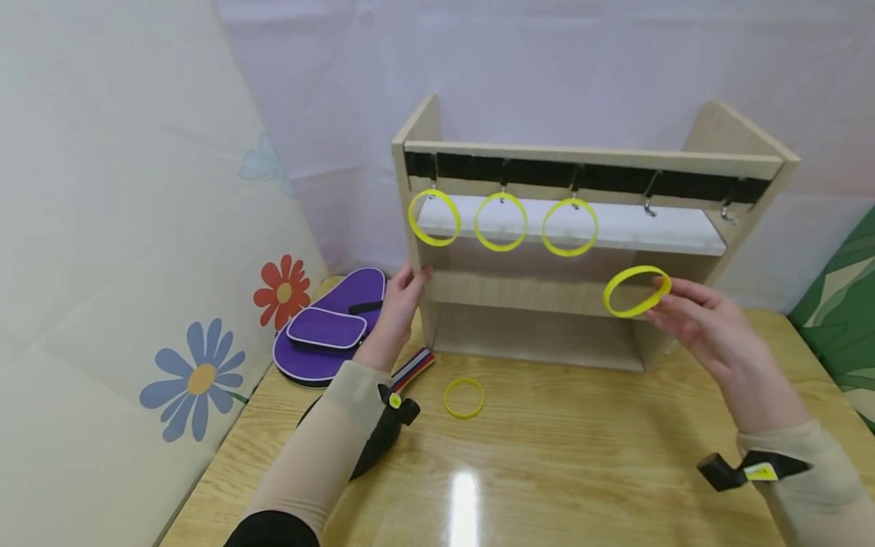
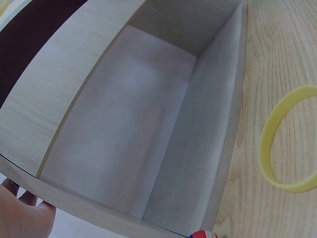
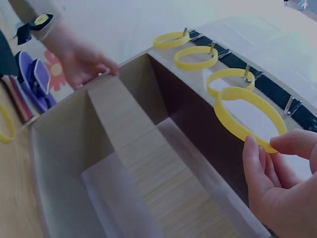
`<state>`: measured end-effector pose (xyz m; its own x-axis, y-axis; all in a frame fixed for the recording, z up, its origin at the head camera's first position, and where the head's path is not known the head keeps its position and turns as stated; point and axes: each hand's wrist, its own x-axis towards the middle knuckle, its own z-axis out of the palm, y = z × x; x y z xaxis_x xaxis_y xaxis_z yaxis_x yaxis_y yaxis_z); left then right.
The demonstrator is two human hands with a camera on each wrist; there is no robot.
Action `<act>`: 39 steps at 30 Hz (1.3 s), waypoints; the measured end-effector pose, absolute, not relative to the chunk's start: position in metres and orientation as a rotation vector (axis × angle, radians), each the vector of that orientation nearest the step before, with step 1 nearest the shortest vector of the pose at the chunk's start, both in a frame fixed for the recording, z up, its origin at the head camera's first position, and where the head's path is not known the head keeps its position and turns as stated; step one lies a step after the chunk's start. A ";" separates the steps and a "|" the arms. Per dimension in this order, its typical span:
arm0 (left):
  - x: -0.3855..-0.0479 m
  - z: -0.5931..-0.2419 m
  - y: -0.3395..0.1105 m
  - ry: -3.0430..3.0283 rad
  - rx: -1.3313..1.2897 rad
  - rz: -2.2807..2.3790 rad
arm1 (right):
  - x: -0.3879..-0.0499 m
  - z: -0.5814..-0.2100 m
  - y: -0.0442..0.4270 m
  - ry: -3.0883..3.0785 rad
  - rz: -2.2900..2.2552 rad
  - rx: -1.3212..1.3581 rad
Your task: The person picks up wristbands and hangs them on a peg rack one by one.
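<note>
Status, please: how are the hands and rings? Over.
Right hand pinching yellow ring. Left hand against shelf unit. Three rings hung, two hooks bare. Nothing visibly blocking.

1. A yellow label [image 1: 761,472] is sitting on the black right-wrist device [image 1: 719,472]; its marking is showing too small to read.
2. A second yellow label [image 1: 395,400] is sitting on the black left-wrist device [image 1: 409,412], likewise showing nothing legible.
3. No readable text, brand or number is appearing elsewhere.
</note>
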<state>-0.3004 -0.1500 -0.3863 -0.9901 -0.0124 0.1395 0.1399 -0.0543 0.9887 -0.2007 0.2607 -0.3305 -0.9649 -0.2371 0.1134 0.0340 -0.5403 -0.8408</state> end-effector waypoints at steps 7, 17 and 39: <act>-0.301 -0.388 -0.150 -2.087 -0.111 -2.203 | -0.202 -0.316 0.259 1.256 -2.712 -0.268; -0.302 -0.387 -0.149 -2.082 -0.095 -2.188 | -0.207 -0.293 0.254 1.044 -2.849 -0.122; -0.301 -0.386 -0.148 -2.066 -0.091 -2.210 | -0.217 -0.295 0.238 0.978 -2.957 -0.027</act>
<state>-0.3006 -0.1482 -0.3860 -0.9916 -0.0429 0.1221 0.1247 -0.0648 0.9901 -0.2169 0.2382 -0.2948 -0.9995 -0.0311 0.0077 0.0204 -0.8025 -0.5963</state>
